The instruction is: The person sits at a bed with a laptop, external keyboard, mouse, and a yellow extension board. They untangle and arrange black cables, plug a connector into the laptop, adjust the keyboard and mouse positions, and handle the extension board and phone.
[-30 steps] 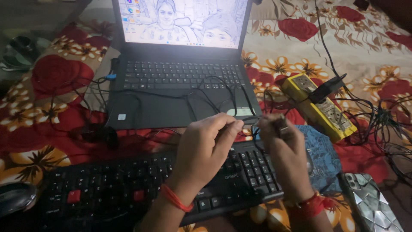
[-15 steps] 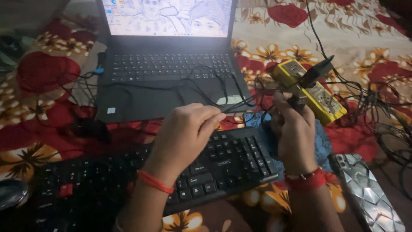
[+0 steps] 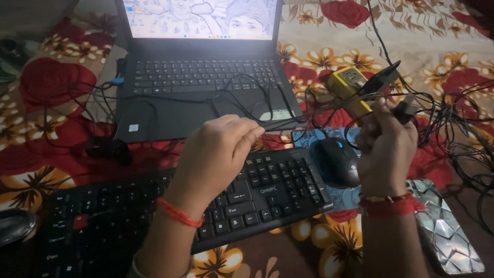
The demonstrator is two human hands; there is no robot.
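Far left: dark rounded object (image 3: 15,225), partly cut off by frame edge; kind can't be told.
Black flat plastic keyboard (image 3: 128,216), w/ one red key, laid across lower left on red floral bedsheet (image 3: 46,82).
Black open laptop (image 3: 198,77), screen lit, behind keyboard; thin black cables (image 3: 242,98) draped over its deck.
Left hand (image 3: 218,152): held over keyboard's right end, fingers curled loosely, nothing seen gripped; 0.5 s ago it sat nearer laptop edge, now lower & closer to keys.
Black rounded mouse (image 3: 337,160) on blue patterned pad (image 3: 309,136); now uncovered, since right hand has been lifted off that spot.
Right hand (image 3: 386,149): raised, closed on small dark plug-like connector (image 3: 404,108) w/ cable attached; connector thus held in air, above & right of mouse.
Yellow boxy meter (image 3: 350,87) w/ black probe (image 3: 381,80) behind it.
Silver faceted phone case (image 3: 445,226), far right.
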